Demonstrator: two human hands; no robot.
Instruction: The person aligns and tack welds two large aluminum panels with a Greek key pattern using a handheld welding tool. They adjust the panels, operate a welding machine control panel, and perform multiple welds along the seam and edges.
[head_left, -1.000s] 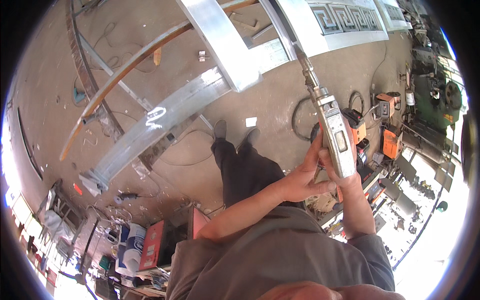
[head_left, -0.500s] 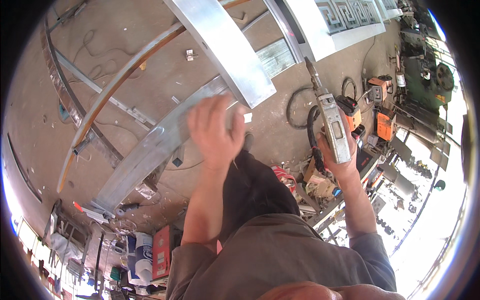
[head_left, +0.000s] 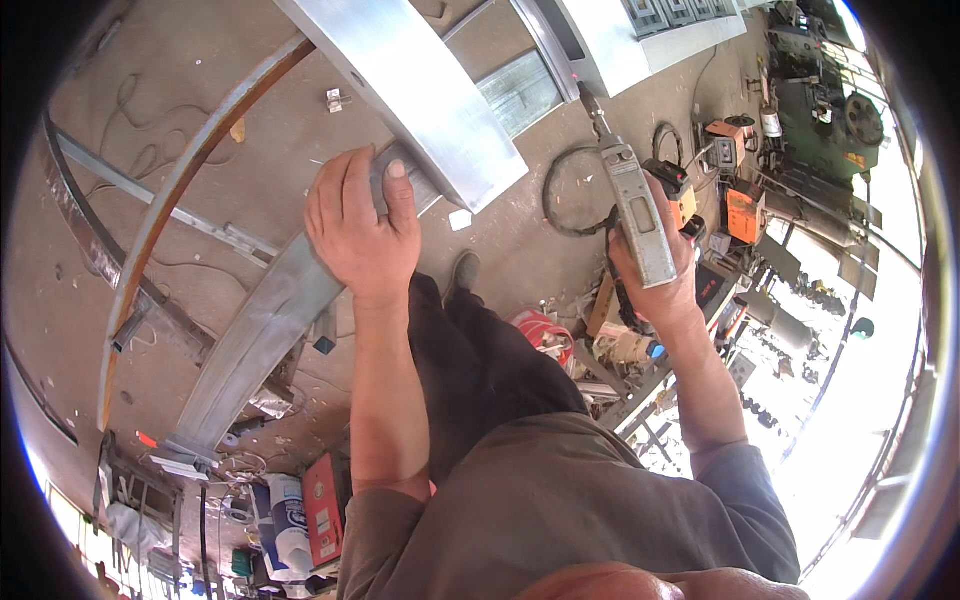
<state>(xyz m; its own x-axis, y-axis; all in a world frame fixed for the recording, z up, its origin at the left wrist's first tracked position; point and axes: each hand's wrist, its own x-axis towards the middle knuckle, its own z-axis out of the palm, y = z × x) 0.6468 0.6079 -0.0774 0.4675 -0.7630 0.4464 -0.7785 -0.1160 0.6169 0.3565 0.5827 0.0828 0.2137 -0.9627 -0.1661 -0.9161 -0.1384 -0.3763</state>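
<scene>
My left hand [head_left: 362, 225] lies across a curved grey metal beam [head_left: 262, 325], its fingers over the far side and its thumb apart on top. Part of the beam is hidden beneath the palm. Just beyond it, a wide shiny metal box section [head_left: 430, 90] crosses over the beam's upper end. My right hand [head_left: 655, 270] is wrapped round a worn, grey handheld welding gun [head_left: 638, 205]. The gun's narrow nozzle points up and away, close to the lower corner of a metal frame [head_left: 605, 60]; a small red light spot shows near its tip.
A rusty curved bar [head_left: 190, 175] and a straight metal strip [head_left: 185, 212] lie at left. A black cable [head_left: 548, 195] loops on the floor beside orange machines [head_left: 745, 212]. Red case [head_left: 322, 510] and containers stand at lower left; a cluttered rack [head_left: 640, 395] stands at right.
My left hand, blurred over the beam before, now rests on it with the thumb laid down. The whole view has shifted, and the gun remains in my right hand.
</scene>
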